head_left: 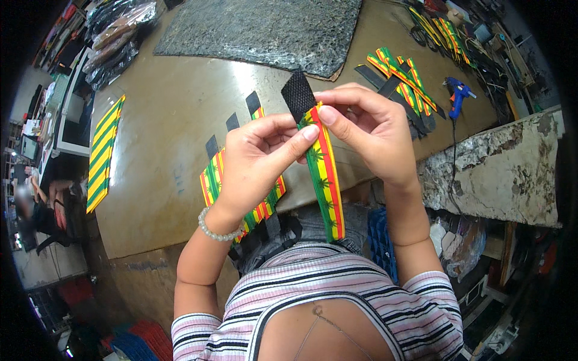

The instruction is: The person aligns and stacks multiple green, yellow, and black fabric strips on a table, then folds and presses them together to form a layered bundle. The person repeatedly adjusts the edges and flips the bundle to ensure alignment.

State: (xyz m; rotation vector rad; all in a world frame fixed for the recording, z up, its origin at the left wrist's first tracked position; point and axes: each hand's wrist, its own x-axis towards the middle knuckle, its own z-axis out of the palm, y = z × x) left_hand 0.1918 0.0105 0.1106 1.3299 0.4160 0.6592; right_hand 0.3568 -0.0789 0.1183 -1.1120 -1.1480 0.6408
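Between my two hands hangs a striped strap [323, 174] in green, yellow and red with dark leaf shapes. A wide black webbing piece [298, 95] stands up from its top end. My left hand [263, 153], with a beaded bracelet at the wrist, pinches the strap's left edge between thumb and fingers. My right hand [367, 129] pinches the right edge near the joint with the black piece. Partly behind my left hand and forearm, more striped straps [212, 174] with black ends lie side by side at the table edge.
A fan of yellow-green striped strips [107, 153] lies at the table's left. A dark rough mat [259, 30] covers the far middle. On the right are a pile of striped and black straps [409, 81] and a blue glue gun [459, 96] with a cord. Plastic-wrapped bundles [117, 36] sit far left.
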